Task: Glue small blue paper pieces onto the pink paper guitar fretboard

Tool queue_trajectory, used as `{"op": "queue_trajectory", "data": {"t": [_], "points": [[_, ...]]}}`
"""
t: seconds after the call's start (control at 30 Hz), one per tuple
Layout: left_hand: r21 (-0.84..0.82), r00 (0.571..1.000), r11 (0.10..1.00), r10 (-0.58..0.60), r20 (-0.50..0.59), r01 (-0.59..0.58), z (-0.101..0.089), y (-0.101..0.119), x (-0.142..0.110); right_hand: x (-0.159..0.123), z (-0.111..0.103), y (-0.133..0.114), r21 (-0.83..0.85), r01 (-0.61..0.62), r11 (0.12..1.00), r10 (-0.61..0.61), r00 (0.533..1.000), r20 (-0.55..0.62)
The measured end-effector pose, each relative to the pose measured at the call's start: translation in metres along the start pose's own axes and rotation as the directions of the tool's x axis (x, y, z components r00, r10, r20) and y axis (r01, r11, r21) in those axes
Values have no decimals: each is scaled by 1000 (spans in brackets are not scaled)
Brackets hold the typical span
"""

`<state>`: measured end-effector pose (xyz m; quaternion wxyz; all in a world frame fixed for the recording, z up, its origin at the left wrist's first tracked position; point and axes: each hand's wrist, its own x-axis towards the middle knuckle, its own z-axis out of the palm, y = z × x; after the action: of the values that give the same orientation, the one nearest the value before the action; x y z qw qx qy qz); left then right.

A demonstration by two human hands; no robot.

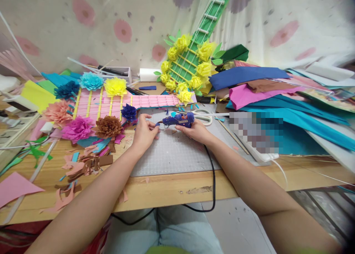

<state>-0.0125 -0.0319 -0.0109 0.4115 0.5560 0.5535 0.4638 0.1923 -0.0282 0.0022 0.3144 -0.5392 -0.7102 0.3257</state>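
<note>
My right hand (196, 131) is wrapped round a blue hot glue gun (177, 120), its nozzle pointing left. A black cord hangs from the handle over the table edge. The fingers of my left hand (144, 132) pinch a small dark blue paper piece (157, 126) at the nozzle tip. Both hands are above a grey gridded cutting mat (163, 158). Just beyond my left hand lies a pink paper guitar (94, 103) with crepe flowers around its body, including a brown flower (108, 127) and a dark blue flower (128, 112).
A green guitar (184, 67) with yellow flowers leans on the back curtain. Folded coloured paper (249, 76) is piled at right, beside a white power strip (260, 154). Scissors (203, 117) lie behind the glue gun. Paper scraps (83, 165) litter the left side.
</note>
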Motion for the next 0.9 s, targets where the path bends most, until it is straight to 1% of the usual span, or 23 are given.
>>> {"op": "queue_trajectory", "data": {"t": [0.27,0.5,0.7,0.8,0.9], "points": [[-3,1000,1000,-13,2,13,0,2,1,1,0,3,-7,23,1000,-23,1000,2],[-33,1000,999,-24,-12,24,0,1,1,-2,-4,-1,-6,17,1000,-17,999,36],[-54,999,998,-39,-17,38,0,-1,2,-1,-4,1,-23,15,1000,-15,1000,11],[-66,999,997,-44,-19,43,0,-1,2,0,-2,4,-12,-5,1000,4,999,-37],[-76,999,996,-51,-19,50,0,2,1,2,-1,8,16,-49,999,51,990,-128]]}}
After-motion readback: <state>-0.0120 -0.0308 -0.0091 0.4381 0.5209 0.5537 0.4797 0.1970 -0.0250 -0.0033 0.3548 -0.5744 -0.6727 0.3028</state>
